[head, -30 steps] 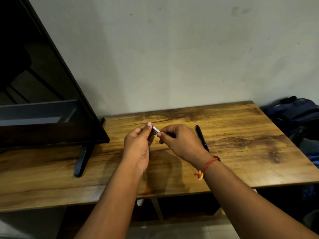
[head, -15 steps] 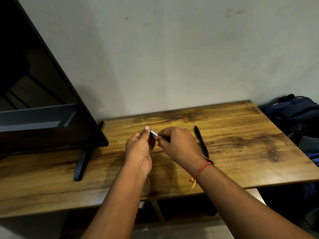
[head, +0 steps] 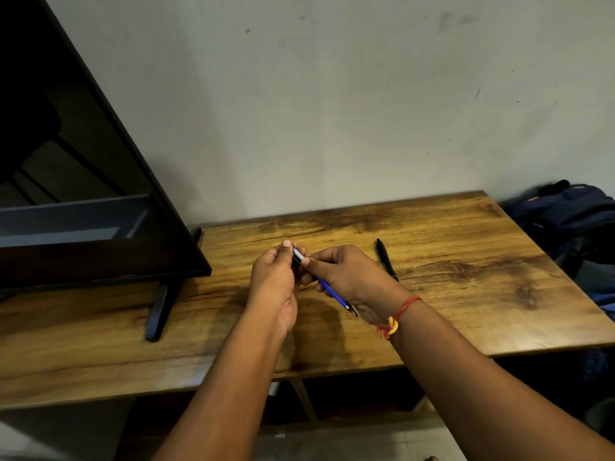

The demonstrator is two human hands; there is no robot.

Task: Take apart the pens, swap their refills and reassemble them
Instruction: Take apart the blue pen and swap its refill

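Observation:
Over the middle of the wooden table [head: 449, 314] both hands hold a blue pen [head: 333, 293]. My right hand [head: 346, 271] grips its barrel, and the tip points down toward my wrist. My left hand [head: 274, 277] pinches the silver upper end of the same pen between thumb and fingers. A black pen [head: 386, 259] lies flat on the table just right of my right hand, untouched.
A large dark screen [head: 83, 194] stands on the table's left part on a black foot [head: 159, 311]. A dark blue backpack [head: 572, 217] lies beyond the table's right edge. A pale wall rises behind the table.
The blue barrel and tip of the pen now show below my right hand, where before only its silver end was visible. The view has shifted slightly. The black pen has not moved.

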